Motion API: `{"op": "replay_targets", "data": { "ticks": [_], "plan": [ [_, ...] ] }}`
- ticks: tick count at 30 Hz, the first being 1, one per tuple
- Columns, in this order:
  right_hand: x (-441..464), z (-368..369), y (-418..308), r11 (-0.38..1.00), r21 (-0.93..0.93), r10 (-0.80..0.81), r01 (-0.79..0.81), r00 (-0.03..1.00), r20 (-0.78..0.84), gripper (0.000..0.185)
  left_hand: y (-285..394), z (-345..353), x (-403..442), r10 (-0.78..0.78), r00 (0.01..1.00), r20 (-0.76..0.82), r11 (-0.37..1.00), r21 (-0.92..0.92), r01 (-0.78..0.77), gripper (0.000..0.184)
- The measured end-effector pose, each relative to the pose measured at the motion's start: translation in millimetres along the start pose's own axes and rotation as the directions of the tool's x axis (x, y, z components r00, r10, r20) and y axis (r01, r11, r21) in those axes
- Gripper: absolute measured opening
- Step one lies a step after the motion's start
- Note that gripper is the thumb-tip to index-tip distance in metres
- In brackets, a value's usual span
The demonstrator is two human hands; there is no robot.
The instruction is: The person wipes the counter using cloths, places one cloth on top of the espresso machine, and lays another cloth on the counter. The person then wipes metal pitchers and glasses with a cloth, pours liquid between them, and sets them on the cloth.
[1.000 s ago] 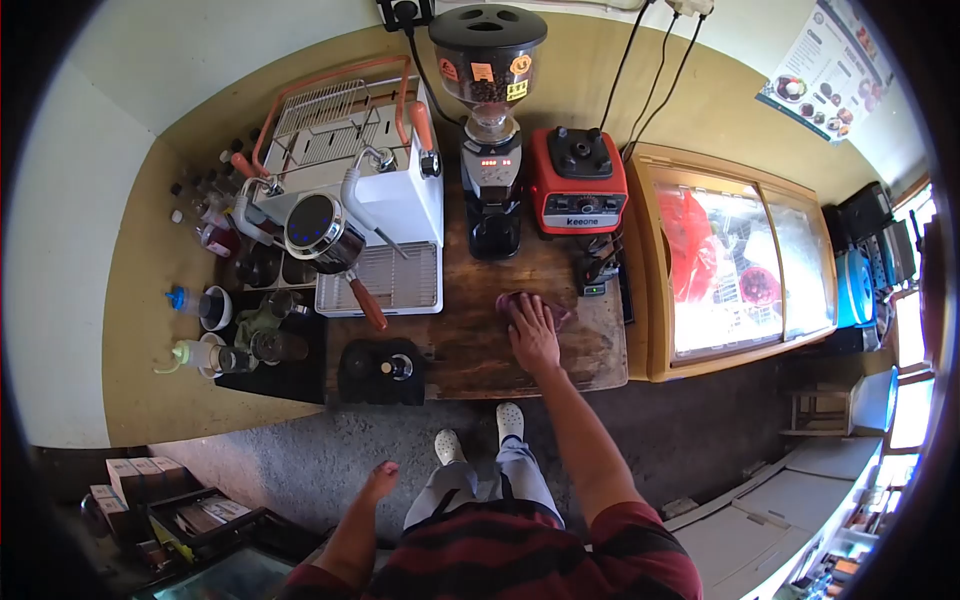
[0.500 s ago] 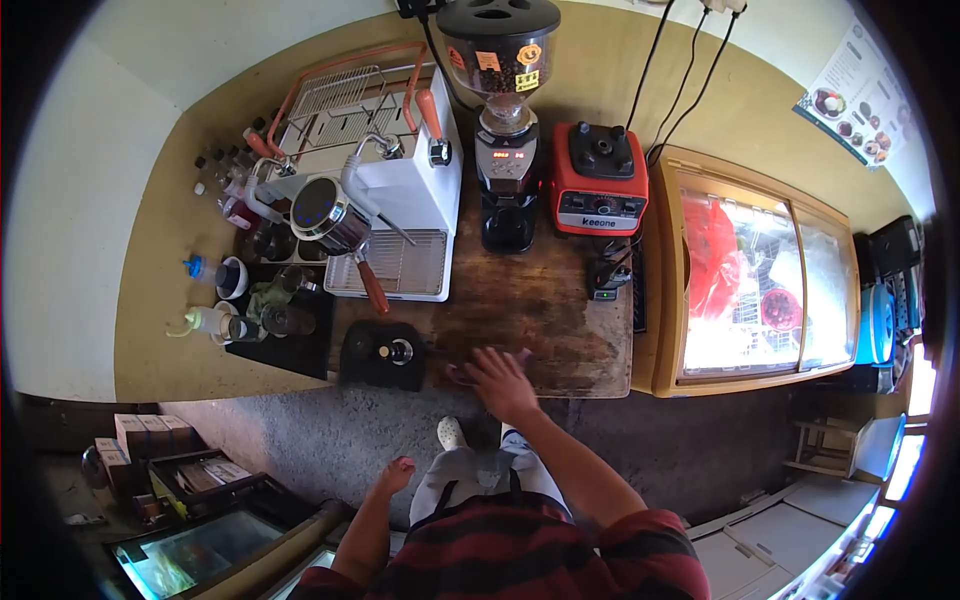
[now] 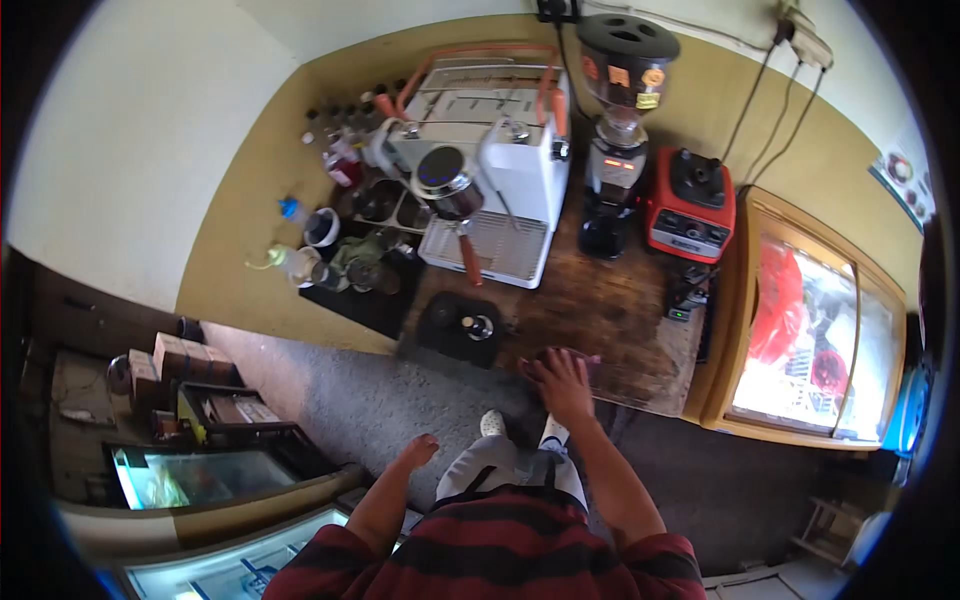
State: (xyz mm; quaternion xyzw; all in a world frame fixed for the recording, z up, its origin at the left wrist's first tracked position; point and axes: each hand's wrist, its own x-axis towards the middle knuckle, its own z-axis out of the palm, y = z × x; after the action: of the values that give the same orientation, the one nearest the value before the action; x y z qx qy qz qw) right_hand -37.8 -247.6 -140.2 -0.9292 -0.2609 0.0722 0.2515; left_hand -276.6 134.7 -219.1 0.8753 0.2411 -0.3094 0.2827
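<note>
My right hand (image 3: 562, 385) lies flat, fingers spread, on a dark reddish cloth (image 3: 593, 362) at the front edge of the wooden counter (image 3: 640, 340). Most of the cloth is hidden beneath the palm. My left hand (image 3: 423, 450) hangs over the floor away from the counter, fingers curled in, with nothing seen in it. Left of the cloth sits a black tamping mat (image 3: 437, 335) with a tamper (image 3: 478, 326) on it. Behind the mat stands a white espresso machine (image 3: 490, 150), a wooden-handled portafilter (image 3: 470, 258) at its front.
A coffee grinder (image 3: 615, 165) and a red blender (image 3: 690, 205) stand at the back of the counter. To the right is a wood-framed glass cabinet (image 3: 720, 385). Bottles and cups, including a squeeze bottle (image 3: 285, 262), crowd the left side. Boxes (image 3: 190, 360) lie lower left.
The view has turned and shifted, so the counter sits further right and tilted. My right hand stays on the cloth near the counter's edge; my left hand still hangs low.
</note>
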Motion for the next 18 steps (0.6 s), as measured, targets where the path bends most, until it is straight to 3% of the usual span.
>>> {"op": "replay_targets", "data": {
  "ticks": [2,4,6,9,10,12,14,16,18],
  "plan": [
    [-21.6,-48.2,10.3,0.974,-0.182,0.149,-0.132,0.985,0.083,0.052,4.0,-15.2,-1.5,-0.079,0.997,-0.007,0.993,-0.088,0.078,0.032],
    [-48.3,-23.2,57.9,0.88,-0.197,0.369,-0.432,0.883,-0.291,0.05,-1.4,-26.2,-7.1,-0.109,0.993,-0.034,0.98,-0.173,0.102,0.032],
    [-47.4,-32.1,75.1,0.727,-0.047,0.605,-0.685,0.671,-0.429,0.051,-11.2,-34.3,-6.3,-0.116,0.987,-0.107,0.977,-0.191,0.094,0.031],
    [-3.3,-26.9,50.0,0.68,0.045,0.686,-0.732,0.613,-0.391,0.053,-19.7,-47.5,6.7,-0.044,0.948,-0.316,0.955,-0.293,-0.053,0.031],
    [9.5,-20.1,39.1,0.798,-0.025,0.566,-0.602,0.763,-0.313,0.057,-18.6,-55.1,12.9,-0.014,0.915,-0.404,0.935,-0.329,-0.131,0.032],
    [36.0,-17.7,31.4,0.862,0.339,0.485,-0.377,0.807,-0.337,0.059,10.6,-98.0,20.4,0.066,0.817,-0.573,0.941,-0.237,-0.242,0.029],
    [54.1,-33.4,12.3,0.731,0.651,0.563,-0.202,0.717,-0.41,0.057,55.6,-175.2,33.2,0.194,0.672,-0.715,0.913,-0.119,-0.39,0.026],
    [33.3,-81.3,-14.8,0.703,0.666,0.61,-0.251,0.694,-0.382,0.05,99.2,-257.1,45.9,0.283,0.515,-0.809,0.76,-0.138,-0.635,0.024],
    [7.8,-87.1,-8.7,0.718,0.596,0.628,-0.361,0.704,-0.331,0.042,126.6,-339.7,71.5,0.495,0.307,-0.813,0.752,0.223,-0.621,0.024]
  ]
}}
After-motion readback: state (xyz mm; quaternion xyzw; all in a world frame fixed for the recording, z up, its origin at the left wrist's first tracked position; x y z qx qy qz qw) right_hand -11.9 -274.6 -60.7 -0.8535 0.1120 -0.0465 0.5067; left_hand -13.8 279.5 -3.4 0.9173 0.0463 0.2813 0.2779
